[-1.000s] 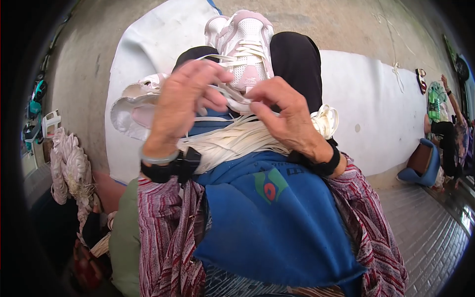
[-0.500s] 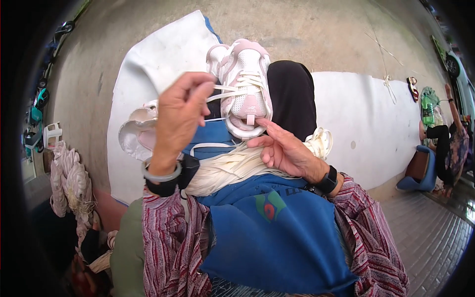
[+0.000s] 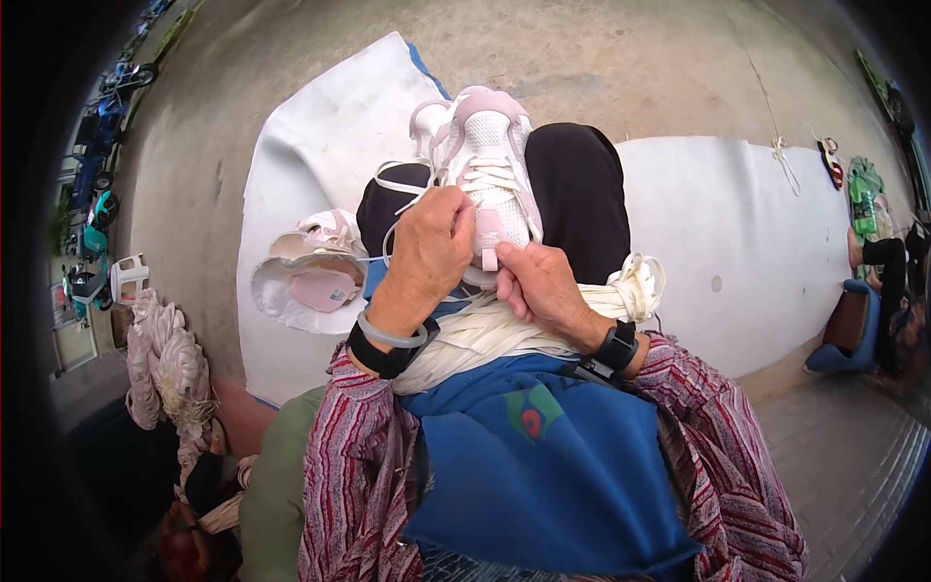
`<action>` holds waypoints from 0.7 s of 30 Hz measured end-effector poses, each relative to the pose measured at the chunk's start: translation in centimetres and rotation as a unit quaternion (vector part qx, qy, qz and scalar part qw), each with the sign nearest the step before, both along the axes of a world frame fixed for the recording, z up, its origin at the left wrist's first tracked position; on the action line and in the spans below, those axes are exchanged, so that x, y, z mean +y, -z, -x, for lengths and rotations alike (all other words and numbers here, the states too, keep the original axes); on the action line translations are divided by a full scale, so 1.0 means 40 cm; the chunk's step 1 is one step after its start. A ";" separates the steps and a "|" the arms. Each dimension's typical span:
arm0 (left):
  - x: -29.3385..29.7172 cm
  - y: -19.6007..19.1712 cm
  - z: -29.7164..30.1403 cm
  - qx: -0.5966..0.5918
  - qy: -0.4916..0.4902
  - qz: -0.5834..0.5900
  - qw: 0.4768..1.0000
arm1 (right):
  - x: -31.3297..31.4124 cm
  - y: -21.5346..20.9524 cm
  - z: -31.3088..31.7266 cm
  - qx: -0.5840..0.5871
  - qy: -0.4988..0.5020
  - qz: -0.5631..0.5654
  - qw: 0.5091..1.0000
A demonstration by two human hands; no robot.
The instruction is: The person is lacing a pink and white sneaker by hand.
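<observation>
A white and pink sneaker [image 3: 485, 145] lies between my knees, its toe pointing away and its tongue [image 3: 501, 223] toward me. Cream laces [image 3: 488, 177] cross over its front. My left hand [image 3: 432, 242] is closed at the left edge of the shoe opening, and a loose shoelace [image 3: 400, 184] loops out beside it; the fingertips are hidden. My right hand [image 3: 548, 286] pinches the tongue by its pull tab, thumb on top. Across my lap, below both hands, lies a bundle of cream laces [image 3: 475, 335].
More white and pink shoes [image 3: 308, 281] sit left of my knees, near a white sheet [image 3: 310, 136] on the ground. A second white sheet [image 3: 718, 233] spreads to the right. A blue chair [image 3: 842, 330] stands at far right, beside a person's leg. Bundled shoes [image 3: 165, 359] hang at left.
My left hand has come down and right from above the loose lace to the shoe opening. My right hand, earlier with fingers stretched, has closed on the tongue's tab.
</observation>
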State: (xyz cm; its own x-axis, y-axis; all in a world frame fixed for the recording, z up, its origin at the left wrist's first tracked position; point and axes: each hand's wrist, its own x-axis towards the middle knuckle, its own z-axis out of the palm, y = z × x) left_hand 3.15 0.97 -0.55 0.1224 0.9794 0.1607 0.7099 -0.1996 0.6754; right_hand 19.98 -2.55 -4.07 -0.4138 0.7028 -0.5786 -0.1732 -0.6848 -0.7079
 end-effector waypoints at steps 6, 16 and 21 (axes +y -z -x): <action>-0.004 -0.028 -0.008 0.103 0.032 0.017 0.994 | 0.000 0.009 -0.014 -0.039 -0.035 -0.059 0.997; 0.028 -0.073 -0.008 0.219 0.091 0.058 0.970 | 0.007 -0.018 -0.010 -0.045 -0.040 -0.062 0.996; 0.038 -0.074 -0.001 0.230 0.104 0.061 0.966 | 0.006 -0.023 -0.011 -0.038 -0.030 -0.071 0.996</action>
State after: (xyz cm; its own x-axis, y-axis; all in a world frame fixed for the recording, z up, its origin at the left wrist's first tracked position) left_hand 3.21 2.49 2.43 0.3490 0.9343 -0.0730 0.8937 -0.3084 0.3260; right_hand 20.40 -2.32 -3.17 -0.4173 0.7544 -0.5067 -0.0771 -0.5850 -0.8074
